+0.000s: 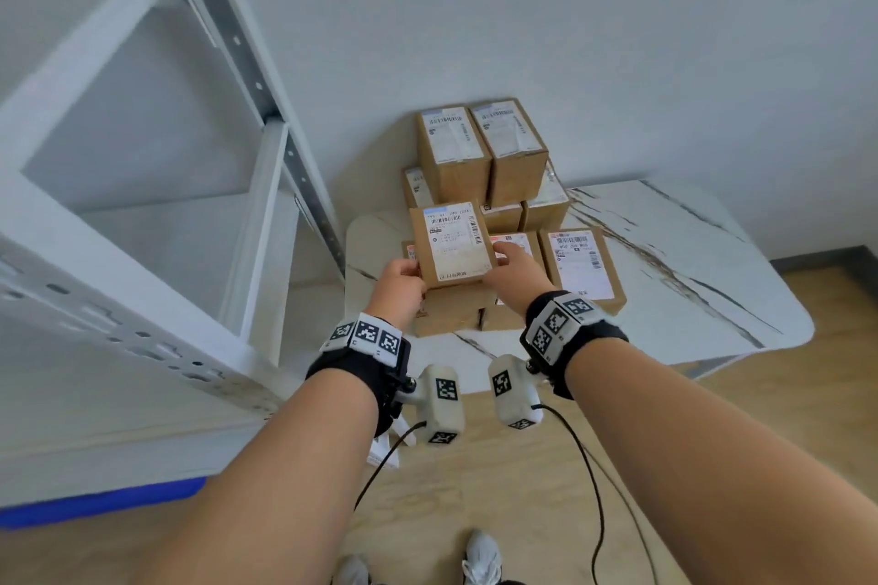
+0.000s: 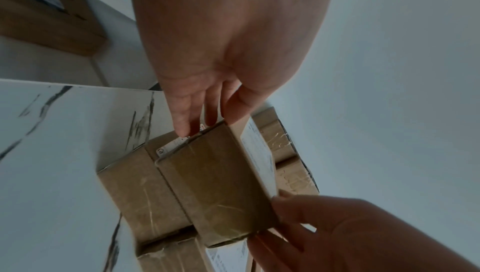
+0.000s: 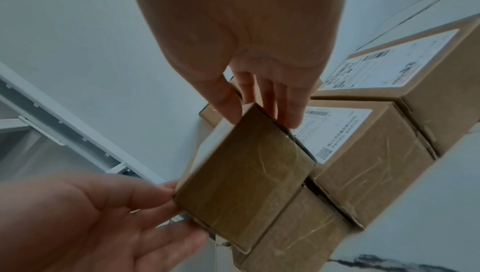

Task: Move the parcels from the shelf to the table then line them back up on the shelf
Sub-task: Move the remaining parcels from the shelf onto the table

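Note:
Both my hands hold one brown cardboard parcel [image 1: 451, 247] [image 2: 215, 184] [image 3: 244, 184], its white shipping label facing up, just above a stack of similar parcels [image 1: 480, 157] on the marble table [image 1: 665, 252]. My left hand [image 1: 408, 271] [image 2: 207, 122] pinches the parcel's left near corner between thumb and fingers. Its right near corner is pinched the same way by my right hand [image 1: 503, 259] [image 3: 262, 116]. The white metal shelf [image 1: 266, 204] stands to the left, and its visible boards [image 1: 157, 242] carry no parcels.
A flat labelled parcel [image 1: 582, 266] lies to the right of the held one, with more boxes [image 3: 363, 163] directly beneath. The shelf's perforated front rail [image 1: 119, 328] runs close to my left arm. A blue object [image 1: 95, 499] sits on the wooden floor below.

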### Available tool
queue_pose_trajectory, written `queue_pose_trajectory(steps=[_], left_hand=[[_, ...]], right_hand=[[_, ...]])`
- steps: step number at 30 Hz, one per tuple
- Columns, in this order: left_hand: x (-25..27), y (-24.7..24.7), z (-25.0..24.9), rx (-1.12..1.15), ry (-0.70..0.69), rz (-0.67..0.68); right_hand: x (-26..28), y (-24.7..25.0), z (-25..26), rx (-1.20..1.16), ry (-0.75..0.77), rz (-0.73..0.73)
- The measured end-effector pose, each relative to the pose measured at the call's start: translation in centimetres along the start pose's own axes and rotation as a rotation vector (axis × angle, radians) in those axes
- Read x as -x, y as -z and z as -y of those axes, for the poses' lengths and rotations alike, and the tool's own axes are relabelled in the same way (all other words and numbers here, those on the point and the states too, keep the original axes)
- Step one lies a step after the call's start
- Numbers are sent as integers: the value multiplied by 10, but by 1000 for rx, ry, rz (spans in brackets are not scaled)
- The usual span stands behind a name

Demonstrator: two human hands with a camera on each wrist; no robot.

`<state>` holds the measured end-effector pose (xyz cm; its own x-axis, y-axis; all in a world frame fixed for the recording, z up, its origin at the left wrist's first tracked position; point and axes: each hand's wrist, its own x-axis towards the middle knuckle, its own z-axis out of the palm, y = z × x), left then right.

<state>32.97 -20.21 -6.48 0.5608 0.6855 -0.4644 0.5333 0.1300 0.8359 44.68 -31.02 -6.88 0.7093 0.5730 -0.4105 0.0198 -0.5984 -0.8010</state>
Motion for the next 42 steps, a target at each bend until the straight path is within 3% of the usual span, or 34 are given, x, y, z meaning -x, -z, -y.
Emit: queue_pose_trajectory(steps=[6, 12, 23, 28, 34, 42], left_hand=[[0, -3, 9, -74, -34, 15], [31, 5, 18, -97, 8, -27], [92, 49, 82, -118, 6, 68], [127, 104, 118, -85, -22, 47], [182, 204, 176, -80, -20, -28], [248, 347, 259, 9, 51, -253]], right_hand=[[-2, 5, -2, 20, 30, -13], [10, 4, 5, 49, 47, -189], [82, -36, 10, 137, 65, -294], [132, -93, 15, 160, 78, -283], [200, -186, 32, 175, 127, -219], [273, -334, 72, 147, 256, -46]])
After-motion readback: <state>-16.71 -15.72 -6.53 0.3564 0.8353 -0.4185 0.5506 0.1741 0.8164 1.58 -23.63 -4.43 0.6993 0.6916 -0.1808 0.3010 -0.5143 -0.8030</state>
